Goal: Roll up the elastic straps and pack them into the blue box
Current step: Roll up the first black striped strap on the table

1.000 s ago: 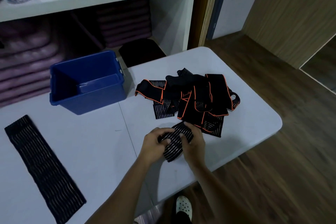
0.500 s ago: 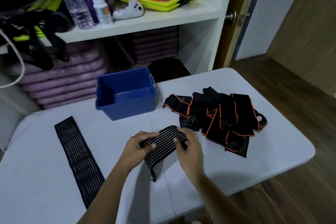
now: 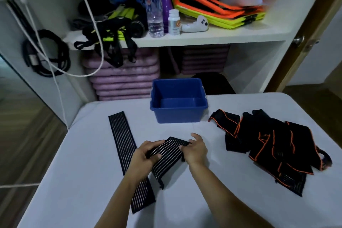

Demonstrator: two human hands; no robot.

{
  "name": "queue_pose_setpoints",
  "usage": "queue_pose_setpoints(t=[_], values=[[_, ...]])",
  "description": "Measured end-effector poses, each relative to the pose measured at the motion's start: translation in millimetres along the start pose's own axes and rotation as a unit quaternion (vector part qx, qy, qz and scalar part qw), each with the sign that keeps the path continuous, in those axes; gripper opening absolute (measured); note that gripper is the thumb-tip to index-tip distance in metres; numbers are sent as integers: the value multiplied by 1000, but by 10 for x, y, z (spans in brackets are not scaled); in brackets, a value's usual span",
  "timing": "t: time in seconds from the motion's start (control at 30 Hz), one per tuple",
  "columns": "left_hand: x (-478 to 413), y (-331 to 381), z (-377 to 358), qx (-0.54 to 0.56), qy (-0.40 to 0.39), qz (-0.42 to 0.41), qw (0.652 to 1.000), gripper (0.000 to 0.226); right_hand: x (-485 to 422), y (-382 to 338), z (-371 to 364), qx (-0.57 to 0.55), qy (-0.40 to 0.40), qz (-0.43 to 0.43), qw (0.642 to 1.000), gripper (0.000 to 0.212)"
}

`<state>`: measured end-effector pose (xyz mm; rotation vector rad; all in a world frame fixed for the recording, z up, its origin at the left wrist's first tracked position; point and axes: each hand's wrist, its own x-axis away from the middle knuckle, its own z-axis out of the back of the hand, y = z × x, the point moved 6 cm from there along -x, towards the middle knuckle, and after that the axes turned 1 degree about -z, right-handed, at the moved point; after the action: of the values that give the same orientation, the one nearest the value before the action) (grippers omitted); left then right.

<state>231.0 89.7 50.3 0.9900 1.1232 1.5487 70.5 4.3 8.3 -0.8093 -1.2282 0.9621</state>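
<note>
One blue plastic box [image 3: 178, 104], one flat striped black elastic strap [image 3: 127, 155], one orange-edged strap pile [image 3: 272, 146]. The left hand [image 3: 143, 155] and right hand [image 3: 195, 149] pinch a second striped strap [image 3: 166, 155], stretched between them.

Two bare forearms come up from the lower middle of the frame, each ending in a bare hand near the centre. The left hand [image 3: 146, 154] and the right hand [image 3: 196, 149] wear no gloves, rings, watch or wristband. No sleeve shows on either arm as far down as the bottom edge of the frame. The nails look short and plain, though they are too small to tell more
</note>
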Motion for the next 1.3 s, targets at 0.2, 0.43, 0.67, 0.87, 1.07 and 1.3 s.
queue_pose_setpoints(t=[0.2,0.43,0.67,0.87,1.07,1.3], values=[[58,-134,537,-10,55,13,998,41,97,-344,-652,45,-38,84,995,66],[111,-322,1002,28,119,48,991,48,222,-780,-1390,172,-116,196,959,86],[12,-432,1297,29,186,57,980,54,3,-982,-2129,143,-232,188,944,95],[-204,-366,1430,40,247,40,967,57,-194,-1253,-2590,103,-307,198,925,95],[-347,-542,1381,50,270,67,959,59,-478,-1116,-2794,94,-340,195,915,92],[-96,-1298,885,19,226,232,946,58,-727,60,-2536,256,-344,123,895,85]])
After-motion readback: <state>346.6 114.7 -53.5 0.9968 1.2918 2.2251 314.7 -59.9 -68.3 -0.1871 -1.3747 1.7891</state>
